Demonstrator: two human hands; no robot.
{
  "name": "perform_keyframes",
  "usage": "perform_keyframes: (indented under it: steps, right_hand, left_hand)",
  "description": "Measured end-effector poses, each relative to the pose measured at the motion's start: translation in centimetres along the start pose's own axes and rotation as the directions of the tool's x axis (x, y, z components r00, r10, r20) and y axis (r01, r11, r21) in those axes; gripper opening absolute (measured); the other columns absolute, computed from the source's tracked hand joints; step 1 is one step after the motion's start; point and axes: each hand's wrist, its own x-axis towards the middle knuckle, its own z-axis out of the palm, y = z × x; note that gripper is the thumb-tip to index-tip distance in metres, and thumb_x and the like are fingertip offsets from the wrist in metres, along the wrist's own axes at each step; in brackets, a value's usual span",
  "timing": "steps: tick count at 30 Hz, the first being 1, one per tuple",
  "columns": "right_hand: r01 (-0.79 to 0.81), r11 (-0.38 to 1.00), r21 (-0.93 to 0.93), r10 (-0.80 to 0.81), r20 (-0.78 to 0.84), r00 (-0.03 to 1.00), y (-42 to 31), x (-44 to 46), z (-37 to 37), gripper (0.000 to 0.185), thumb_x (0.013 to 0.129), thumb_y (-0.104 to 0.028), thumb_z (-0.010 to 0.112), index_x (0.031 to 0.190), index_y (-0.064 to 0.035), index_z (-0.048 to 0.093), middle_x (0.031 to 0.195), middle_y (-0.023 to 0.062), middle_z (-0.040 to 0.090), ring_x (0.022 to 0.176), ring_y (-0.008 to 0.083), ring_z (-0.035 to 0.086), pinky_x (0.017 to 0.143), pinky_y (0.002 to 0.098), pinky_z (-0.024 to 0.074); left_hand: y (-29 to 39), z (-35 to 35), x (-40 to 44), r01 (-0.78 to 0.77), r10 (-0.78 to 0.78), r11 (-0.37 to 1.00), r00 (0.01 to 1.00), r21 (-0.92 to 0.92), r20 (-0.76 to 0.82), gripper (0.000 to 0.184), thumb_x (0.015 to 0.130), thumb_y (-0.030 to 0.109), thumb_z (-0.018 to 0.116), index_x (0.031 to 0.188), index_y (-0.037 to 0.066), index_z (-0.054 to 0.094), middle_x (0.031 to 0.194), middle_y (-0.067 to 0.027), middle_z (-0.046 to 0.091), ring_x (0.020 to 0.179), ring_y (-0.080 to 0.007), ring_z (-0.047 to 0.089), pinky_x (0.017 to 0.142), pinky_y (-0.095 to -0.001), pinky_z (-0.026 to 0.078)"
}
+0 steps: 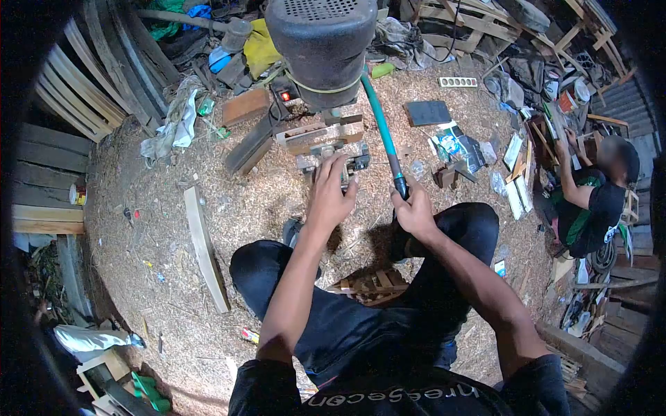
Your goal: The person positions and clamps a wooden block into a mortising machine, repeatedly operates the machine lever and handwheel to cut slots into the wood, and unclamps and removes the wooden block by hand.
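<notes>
A large dark machine motor (319, 55) with a perforated top stands right in front of me. From beside it a long teal lever (378, 114) slopes down toward me. My right hand (415, 213) is closed around the lever's black end. My left hand (329, 194) lies on the metal fixture (359, 161) below the motor, its fingers bent over the near part. What sits under those fingers is mostly hidden. Behind the fixture is a wood-coloured piece (322, 136). My knees are bent on both sides of the machine.
Wood shavings cover the floor. A wooden strip (202, 243) lies to the left, and wood blocks (250, 145) are near the machine. A dark flat box (427, 113) and a power strip (458, 82) lie to the right. Another person (590, 201) sits at far right.
</notes>
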Motion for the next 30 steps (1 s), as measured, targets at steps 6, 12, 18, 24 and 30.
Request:
perform_keyframes:
  steps: [6,12,18,24,30]
  right_hand:
    - [0.091,0.995,0.039,-0.089,-0.05,0.995,1.5,0.9,1.4,0.028,0.089,-0.016,0.063,0.109,0.0034,0.058,0.066,0.0079,0.055,0.057,0.0174,0.052,0.053,0.0355,0.0416]
    - [0.086,0.995,0.041,-0.083,-0.079,0.993,3.2,0.5,2.6,0.032,0.089,-0.014,0.063,0.115,0.0041,0.058,0.067,0.0061,0.055,0.052,0.0126,0.05,0.049,0.0328,0.0413]
    - [0.075,0.997,0.017,-0.073,-0.077,0.994,3.5,0.6,3.1,0.031,0.089,-0.017,0.06,0.114,0.0015,0.057,0.068,0.0173,0.059,0.06,0.0297,0.062,0.059,0.043,0.0482]
    - [0.052,0.999,-0.012,-0.052,-0.08,0.995,3.7,1.2,3.2,0.038,0.089,-0.016,0.06,0.121,0.0034,0.055,0.067,0.0176,0.06,0.059,0.0295,0.063,0.059,0.0422,0.0493]
    - [0.123,0.992,-0.018,-0.125,-0.146,0.981,2.1,0.9,3.2,0.02,0.089,-0.017,0.062,0.099,0.0006,0.059,0.058,0.0139,0.054,0.051,0.0247,0.058,0.051,0.0413,0.0424]
  left_hand:
    - [0.0,0.4,-0.4,-0.003,0.002,1.0,1.0,0.019,0.013,0.049,0.087,0.017,0.066,0.131,0.0,0.052,0.134,-0.0197,0.052,0.123,-0.0398,0.05,0.107,-0.0474,0.037]
    - [0.3,0.2,-0.8,0.023,-0.023,1.0,0.999,-0.009,0.026,0.049,0.086,0.015,0.066,0.131,0.0,0.053,0.132,-0.0198,0.053,0.121,-0.04,0.051,0.106,-0.0459,0.039]
    - [0.1,0.2,-1.8,0.013,-0.014,1.0,1.0,0.024,0.024,0.049,0.085,0.014,0.067,0.13,-0.001,0.053,0.131,-0.0194,0.054,0.121,-0.0393,0.05,0.106,-0.0453,0.039]
    - [0.4,-0.1,-1.8,0.004,-0.005,1.0,1.0,0.028,0.023,0.049,0.086,0.013,0.067,0.131,0.001,0.053,0.132,-0.0207,0.054,0.125,-0.0399,0.049,0.108,-0.0454,0.038]
    - [1.0,-0.6,-1.5,-0.039,0.039,0.999,0.999,0.013,0.017,0.05,0.086,0.013,0.067,0.131,0.001,0.053,0.133,-0.0216,0.053,0.125,-0.0408,0.05,0.106,-0.045,0.04]
